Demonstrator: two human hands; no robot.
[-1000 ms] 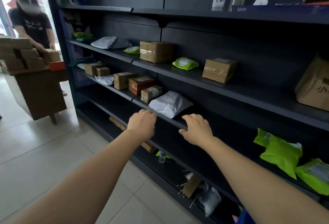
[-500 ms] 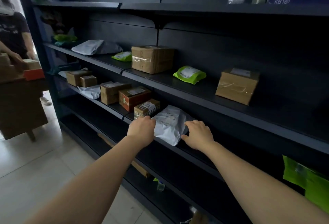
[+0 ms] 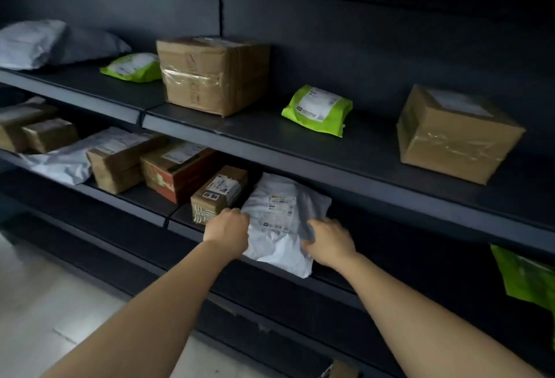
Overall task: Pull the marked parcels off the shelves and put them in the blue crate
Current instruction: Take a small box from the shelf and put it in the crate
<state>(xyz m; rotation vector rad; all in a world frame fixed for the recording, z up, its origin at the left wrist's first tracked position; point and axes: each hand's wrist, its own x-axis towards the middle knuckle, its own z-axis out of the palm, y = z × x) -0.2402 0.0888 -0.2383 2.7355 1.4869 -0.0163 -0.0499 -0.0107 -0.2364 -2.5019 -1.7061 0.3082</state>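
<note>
Head view: a white mailer parcel [image 3: 280, 212] lies on the middle shelf [image 3: 141, 200], its near end hanging over the shelf's front edge. The left hand [image 3: 228, 232] grasps the parcel's left edge with curled fingers, and the right hand [image 3: 329, 242] clutches its right edge. At the parcel's 10 o'clock a small labelled box [image 3: 217, 194] sits just beside it. On the upper shelf [image 3: 300, 149] stand a taped carton [image 3: 214, 74] at 11 o'clock, a green pouch [image 3: 316, 110] at 12 o'clock and a second carton [image 3: 456, 134] at 2 o'clock.
</note>
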